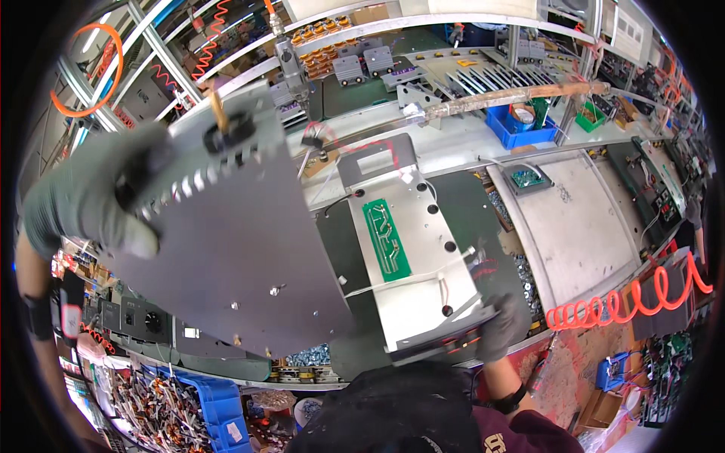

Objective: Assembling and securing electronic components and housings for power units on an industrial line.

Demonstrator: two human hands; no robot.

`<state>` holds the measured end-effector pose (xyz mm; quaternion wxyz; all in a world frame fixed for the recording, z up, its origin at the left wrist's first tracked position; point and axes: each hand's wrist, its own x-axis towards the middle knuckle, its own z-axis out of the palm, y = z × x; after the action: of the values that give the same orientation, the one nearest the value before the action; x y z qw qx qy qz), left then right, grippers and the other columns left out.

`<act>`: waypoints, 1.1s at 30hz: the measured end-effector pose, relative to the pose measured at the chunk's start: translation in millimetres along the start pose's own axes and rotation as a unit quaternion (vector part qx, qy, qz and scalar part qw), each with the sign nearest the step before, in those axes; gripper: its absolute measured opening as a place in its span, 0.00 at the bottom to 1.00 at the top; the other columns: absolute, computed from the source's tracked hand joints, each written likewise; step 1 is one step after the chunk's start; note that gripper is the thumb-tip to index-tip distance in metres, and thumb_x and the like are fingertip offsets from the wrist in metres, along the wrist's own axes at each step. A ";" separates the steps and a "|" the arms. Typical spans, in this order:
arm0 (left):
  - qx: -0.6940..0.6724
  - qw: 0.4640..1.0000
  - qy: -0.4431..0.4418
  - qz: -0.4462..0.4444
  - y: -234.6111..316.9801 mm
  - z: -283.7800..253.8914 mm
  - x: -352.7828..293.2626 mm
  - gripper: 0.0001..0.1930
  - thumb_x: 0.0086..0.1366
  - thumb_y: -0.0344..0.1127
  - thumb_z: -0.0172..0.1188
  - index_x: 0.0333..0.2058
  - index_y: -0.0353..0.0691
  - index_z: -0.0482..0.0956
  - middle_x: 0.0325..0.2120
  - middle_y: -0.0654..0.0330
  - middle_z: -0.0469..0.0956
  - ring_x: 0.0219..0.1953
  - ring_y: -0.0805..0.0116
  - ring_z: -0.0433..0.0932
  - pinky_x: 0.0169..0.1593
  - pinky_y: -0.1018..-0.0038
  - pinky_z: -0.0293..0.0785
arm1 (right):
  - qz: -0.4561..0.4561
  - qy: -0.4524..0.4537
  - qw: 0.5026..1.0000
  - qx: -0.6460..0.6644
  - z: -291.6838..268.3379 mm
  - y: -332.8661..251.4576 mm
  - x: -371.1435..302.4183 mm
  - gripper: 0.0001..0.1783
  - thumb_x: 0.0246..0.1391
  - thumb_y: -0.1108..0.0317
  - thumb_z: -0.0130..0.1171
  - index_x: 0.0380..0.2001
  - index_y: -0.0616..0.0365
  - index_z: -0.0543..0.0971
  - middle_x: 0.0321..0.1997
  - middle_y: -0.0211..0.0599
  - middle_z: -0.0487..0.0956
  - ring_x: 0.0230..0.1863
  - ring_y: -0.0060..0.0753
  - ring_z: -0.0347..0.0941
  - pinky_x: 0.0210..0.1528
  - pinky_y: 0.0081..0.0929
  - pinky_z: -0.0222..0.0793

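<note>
My left hand point(113, 200), in a grey glove, is raised at the left and closed around the upper left edge of a big grey metal plate point(242, 249), which I hold tilted up off the bench. The plate has a row of small slots near my fingers, a few screws across its face, and a black knob with a tan stick point(226, 128) near its top edge. Its lower right corner overlaps the metal case point(411, 249) lying open in the middle of the bench on a dark mat point(343, 249). Inside the case, a green circuit board point(387, 238) lies flat toward its left side, with red and white wires running along the top and bottom. My right hand point(498, 326), also gloved in grey, is closed on the near right corner of the case. Further right lies a pale tray point(581, 226), and an orange coiled hose point(627, 298) hangs along the bench edge.
</note>
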<state>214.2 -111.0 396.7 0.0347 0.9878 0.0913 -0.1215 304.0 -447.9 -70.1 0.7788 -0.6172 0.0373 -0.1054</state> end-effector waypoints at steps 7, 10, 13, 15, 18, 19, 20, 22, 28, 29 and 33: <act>0.146 0.988 -0.029 0.047 -10.0 102.9 15.0 0.50 0.26 0.72 0.73 0.43 0.37 0.76 0.28 0.49 0.78 0.34 0.45 0.78 0.46 0.59 0.69 | -0.146 -0.024 0.965 -0.219 -26.8 -79.1 188.1 0.41 0.70 0.43 0.30 0.09 0.58 0.71 0.10 0.30 0.68 0.14 0.24 0.62 0.25 0.28 0.58; 0.144 0.987 -0.026 0.071 -4.1 142.2 21.9 0.47 0.25 0.70 0.72 0.41 0.40 0.74 0.28 0.53 0.76 0.36 0.47 0.76 0.49 0.55 0.60 | -0.166 -0.049 0.964 -0.203 -44.6 -127.3 222.9 0.42 0.69 0.39 0.30 0.08 0.56 0.67 0.09 0.27 0.62 0.15 0.21 0.54 0.25 0.27 0.52; 0.138 0.990 -0.036 0.014 -0.4 155.5 15.4 0.44 0.25 0.67 0.73 0.38 0.43 0.72 0.26 0.56 0.75 0.35 0.50 0.76 0.48 0.55 0.60 | -0.177 -0.069 0.968 -0.165 -72.1 -186.0 235.3 0.39 0.67 0.39 0.38 0.06 0.50 0.60 0.07 0.26 0.56 0.12 0.21 0.49 0.18 0.27 0.41; 0.125 0.992 -0.011 0.031 -0.1 161.7 15.3 0.44 0.25 0.68 0.72 0.38 0.43 0.72 0.25 0.55 0.74 0.33 0.50 0.75 0.47 0.55 0.60 | -0.197 -0.057 0.955 -0.212 -95.3 -216.3 241.2 0.38 0.68 0.40 0.34 0.07 0.51 0.60 0.09 0.23 0.55 0.13 0.19 0.48 0.20 0.25 0.41; 0.118 0.992 0.004 0.049 -1.5 166.6 23.0 0.45 0.25 0.71 0.71 0.37 0.42 0.71 0.24 0.55 0.72 0.30 0.49 0.73 0.45 0.55 0.61 | -0.269 -0.078 0.934 -0.222 -148.8 -240.5 252.5 0.36 0.69 0.43 0.35 0.11 0.54 0.65 0.09 0.25 0.57 0.13 0.18 0.49 0.19 0.25 0.42; 0.111 0.993 0.011 0.048 -0.8 168.0 24.4 0.45 0.25 0.71 0.71 0.37 0.41 0.71 0.24 0.55 0.72 0.30 0.49 0.73 0.46 0.55 0.61 | -0.286 -0.035 0.930 -0.228 -173.0 -242.3 252.9 0.34 0.70 0.44 0.36 0.12 0.54 0.66 0.10 0.24 0.58 0.14 0.18 0.50 0.20 0.23 0.43; 0.106 0.993 0.020 0.048 0.7 170.0 23.9 0.45 0.25 0.71 0.71 0.37 0.41 0.71 0.24 0.56 0.72 0.30 0.49 0.72 0.46 0.55 0.61 | -0.318 -0.035 0.913 -0.254 -196.9 -240.4 255.2 0.32 0.70 0.46 0.38 0.14 0.54 0.67 0.11 0.23 0.58 0.15 0.18 0.51 0.20 0.22 0.44; 0.104 0.994 0.017 0.014 3.0 172.3 22.5 0.47 0.26 0.73 0.69 0.38 0.40 0.71 0.25 0.54 0.71 0.33 0.48 0.72 0.49 0.53 0.60 | -0.297 0.065 0.913 -0.274 -248.1 -238.8 261.3 0.28 0.69 0.47 0.41 0.20 0.53 0.71 0.14 0.22 0.60 0.16 0.17 0.54 0.22 0.21 0.49; 0.077 0.997 0.022 -0.008 12.0 177.0 22.2 0.49 0.28 0.78 0.66 0.39 0.38 0.72 0.29 0.51 0.71 0.36 0.45 0.71 0.54 0.49 0.57 | -0.096 0.366 0.925 0.016 -364.1 -188.6 286.2 0.27 0.65 0.41 0.48 0.43 0.55 0.79 0.28 0.25 0.75 0.23 0.20 0.67 0.33 0.19 0.69; 0.115 0.992 0.049 0.021 15.4 178.2 23.6 0.49 0.29 0.77 0.66 0.39 0.38 0.72 0.29 0.51 0.71 0.36 0.45 0.71 0.54 0.50 0.58 | -0.092 0.428 0.899 -0.005 -371.9 -164.4 294.2 0.29 0.62 0.40 0.51 0.46 0.57 0.78 0.34 0.29 0.76 0.29 0.25 0.70 0.37 0.24 0.70; 0.112 0.993 0.027 0.022 34.9 171.9 26.9 0.51 0.29 0.77 0.66 0.42 0.37 0.73 0.29 0.51 0.71 0.36 0.45 0.72 0.51 0.55 0.61 | -0.076 0.466 0.881 0.014 -390.5 -89.3 325.4 0.37 0.54 0.38 0.60 0.53 0.62 0.76 0.44 0.37 0.78 0.39 0.36 0.74 0.45 0.36 0.73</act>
<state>206.3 -156.3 225.3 -0.0757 0.9901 0.0568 -0.1033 537.2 -908.0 -52.0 0.6697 -0.4870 0.3471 -0.4404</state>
